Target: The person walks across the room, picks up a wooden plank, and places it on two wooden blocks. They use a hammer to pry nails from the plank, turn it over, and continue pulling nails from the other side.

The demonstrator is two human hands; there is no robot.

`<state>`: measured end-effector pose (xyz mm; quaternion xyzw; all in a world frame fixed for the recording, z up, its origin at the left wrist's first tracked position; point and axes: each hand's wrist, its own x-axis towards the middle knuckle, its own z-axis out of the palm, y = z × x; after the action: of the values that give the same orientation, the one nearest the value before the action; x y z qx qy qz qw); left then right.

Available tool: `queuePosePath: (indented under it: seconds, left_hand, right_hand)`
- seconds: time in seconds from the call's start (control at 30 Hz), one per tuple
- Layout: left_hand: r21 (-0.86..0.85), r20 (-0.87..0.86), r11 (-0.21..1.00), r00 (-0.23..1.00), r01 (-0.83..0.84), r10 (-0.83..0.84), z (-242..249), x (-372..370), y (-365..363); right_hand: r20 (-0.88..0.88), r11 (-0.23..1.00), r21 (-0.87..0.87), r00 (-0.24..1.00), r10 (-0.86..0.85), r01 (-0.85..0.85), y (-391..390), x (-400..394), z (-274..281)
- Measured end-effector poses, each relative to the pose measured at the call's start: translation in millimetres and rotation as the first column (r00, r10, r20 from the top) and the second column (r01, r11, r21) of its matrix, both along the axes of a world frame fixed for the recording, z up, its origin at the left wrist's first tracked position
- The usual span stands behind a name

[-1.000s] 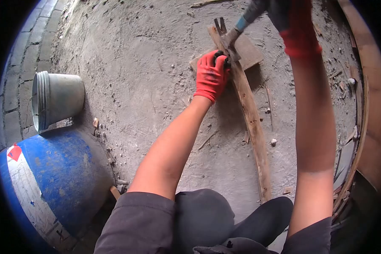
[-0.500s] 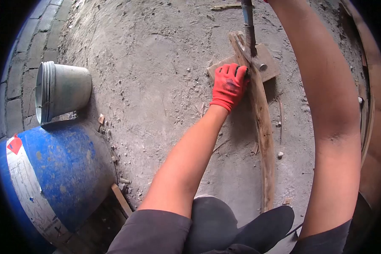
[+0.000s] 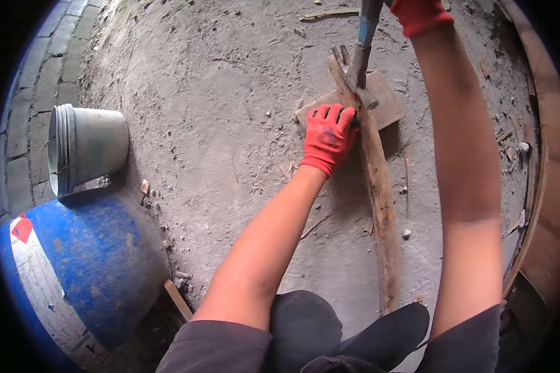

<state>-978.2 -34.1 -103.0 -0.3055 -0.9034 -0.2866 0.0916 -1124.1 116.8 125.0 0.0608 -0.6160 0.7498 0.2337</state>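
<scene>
My left hand (image 3: 330, 137), in a red glove, is closed around the edge of a long, narrow wooden board (image 3: 379, 205). The board's far end rests across a short, flat wooden block (image 3: 386, 102) on the ground. Just beyond those fingers is a claw hammer (image 3: 362, 50), its head at the board's far end and its claw pointing to the left. At the top edge, my right hand (image 3: 420, 15), also red-gloved, is partly cut off; it is at the hammer's handle, its fingers mostly out of view.
A grey bucket (image 3: 99, 146) lies on its side at the left, by a blue drum (image 3: 106, 261). Brick paving (image 3: 43, 81) runs along the far left. Wood sheets (image 3: 547, 168) line the right side. Pebbles and splinters dot the rough ground (image 3: 230, 105).
My right hand has come further into view at the top. The hammer head has shifted slightly on the board. My left hand keeps its grip; the whole view has moved a little.
</scene>
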Motion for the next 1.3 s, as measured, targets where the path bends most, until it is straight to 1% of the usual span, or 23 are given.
queuePosePath:
  seconds: [0.13,0.17,0.23,0.3,0.4,0.43,0.47,0.5,0.53,0.57,0.63,0.67,0.77,0.87,0.9,0.93,0.97,1.0,1.03,1.1,1.17,1.23,1.3]
  left_hand:
    - [-0.023,0.003,1.000,1.000,0.008,-0.008,-2,5,-1]
    - [-0.025,-0.003,1.000,1.000,-0.002,0.002,0,2,0]
    - [-0.030,0.005,1.000,1.000,0.003,-0.003,2,2,-1]
    - [-0.012,-0.005,1.000,1.000,0.001,-0.001,1,2,-1]
    - [0.034,-0.075,0.999,0.997,-0.002,0.005,0,3,-1]
    - [0.041,-0.064,0.999,0.998,-0.001,0.004,-1,7,-2]
    - [0.040,-0.050,0.999,0.999,-0.007,0.009,-1,4,-1]
    - [0.036,-0.032,0.999,0.999,-0.010,0.011,-1,3,-1]
    - [0.046,-0.040,0.999,0.999,-0.019,0.021,0,4,-1]
    - [0.056,-0.034,0.998,0.999,-0.009,0.011,-1,4,-1]
    - [0.027,-0.068,0.999,0.997,-0.023,0.025,-2,4,0]
    - [0.042,-0.066,0.999,0.998,-0.007,0.010,-4,3,0]
    - [0.093,-0.078,0.994,0.994,-0.062,0.070,-10,3,2]
    - [0.106,0.042,0.989,0.994,-0.107,0.103,-9,-1,4]
    - [0.111,0.021,0.984,0.990,-0.142,0.140,-14,-4,5]
    - [0.150,0.068,0.982,0.992,-0.111,0.102,-15,-10,5]
    - [0.269,0.145,0.950,0.982,-0.160,0.124,-23,-18,9]
    - [0.451,0.251,0.875,0.966,-0.175,0.064,-14,-10,11]
    - [0.480,0.323,0.861,0.946,-0.166,0.002,-6,8,13]
    - [0.707,0.362,0.707,0.854,0.009,-0.373,28,101,39]
    - [0.638,0.550,0.765,0.645,0.085,-0.531,23,197,56]
    - [0.595,0.571,0.737,0.476,0.322,-0.669,74,308,66]
    - [0.731,0.543,0.560,0.165,0.390,-0.824,98,378,78]
  right_hand:
    - [-0.032,0.995,0.054,0.996,-0.082,0.083,0,35,0]
    - [-0.128,1.000,-0.005,0.992,0.018,-0.019,3,49,0]
    - [-0.196,0.997,-0.051,0.979,0.049,-0.060,-1,88,4]
    - [-0.253,0.967,0.074,0.933,0.256,-0.245,35,108,-33]
    - [-0.417,0.998,0.036,0.907,0.061,-0.050,13,188,-23]
    - [-0.407,0.992,0.019,0.905,0.125,-0.128,24,208,-22]
    - [-0.384,0.992,-0.054,0.920,0.082,-0.111,26,230,-16]
    - [-0.318,0.996,-0.026,0.945,0.074,-0.087,34,254,-4]
    - [-0.331,0.991,-0.060,0.939,0.097,-0.123,38,274,5]
    - [-0.301,0.986,-0.138,0.952,0.047,-0.092,35,297,17]
    - [-0.209,0.984,-0.133,0.974,0.086,-0.115,45,342,41]
    - [-0.206,0.988,-0.118,0.976,0.073,-0.099,50,364,52]
    - [-0.023,0.988,-0.155,1.000,0.015,-0.018,63,427,86]
    - [0.030,0.992,-0.115,0.998,-0.047,0.051,76,484,112]
    - [0.044,0.992,-0.105,0.996,-0.072,0.077,80,504,118]
    - [0.053,0.990,-0.094,0.994,-0.100,0.104,85,523,122]
    - [0.064,0.988,-0.085,0.990,-0.125,0.130,91,543,126]
    - [0.070,0.985,-0.077,0.986,-0.151,0.156,97,561,128]
    - [0.075,0.981,-0.070,0.981,-0.177,0.182,102,579,129]
    - [0.086,0.971,-0.066,0.971,-0.224,0.230,112,614,129]
    - [0.100,0.962,-0.055,0.960,-0.261,0.268,116,650,130]
    - [0.115,0.951,-0.046,0.948,-0.298,0.304,120,688,135]
    - [0.127,0.940,-0.034,0.935,-0.332,0.338,120,731,142]
